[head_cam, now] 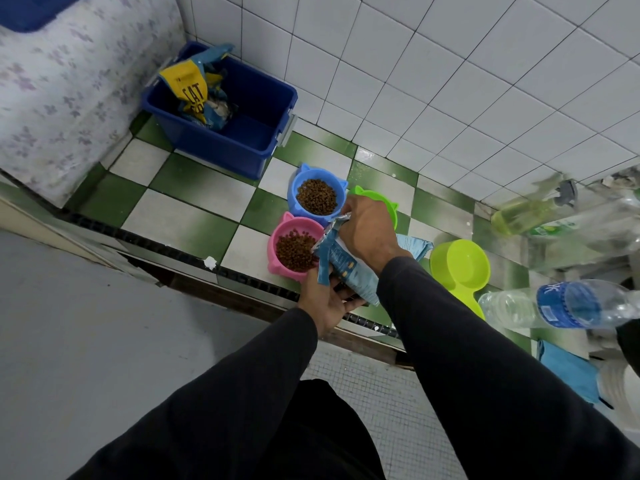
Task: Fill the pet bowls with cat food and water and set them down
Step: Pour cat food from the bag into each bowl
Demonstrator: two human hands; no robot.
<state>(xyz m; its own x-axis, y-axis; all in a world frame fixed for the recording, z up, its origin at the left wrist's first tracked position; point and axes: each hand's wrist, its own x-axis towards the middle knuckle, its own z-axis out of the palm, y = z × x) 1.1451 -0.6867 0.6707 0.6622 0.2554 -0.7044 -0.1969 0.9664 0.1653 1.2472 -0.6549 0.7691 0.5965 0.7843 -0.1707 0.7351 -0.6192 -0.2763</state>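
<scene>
Bowls sit together on the green-and-white checkered floor near the white tiled wall. The blue bowl, farthest of the group, holds brown kibble. Just near and left of it, touching or almost touching, the pink bowl also holds kibble. The green bowl stands right of the blue one, mostly hidden behind the right hand, so its contents cannot be told. Both hands hold a blue food bag tilted over the near right edge of the pink bowl, its torn mouth at the kibble. The right hand grips the bag from above, fingers clenched around its upper part; the left hand supports it from below, fingers wrapped under the bag. Both arms wear black sleeves. To the right of the bag lies a lime double dish, which looks dry, though that is hard to judge. Near and right of it a clear water bottle with a blue label lies on its side. Farther right a spray bottle of yellowish liquid appears blurred. At far left a dark blue bin stands on the floor against the wall, with a crumpled yellow-and-blue bag inside.
</scene>
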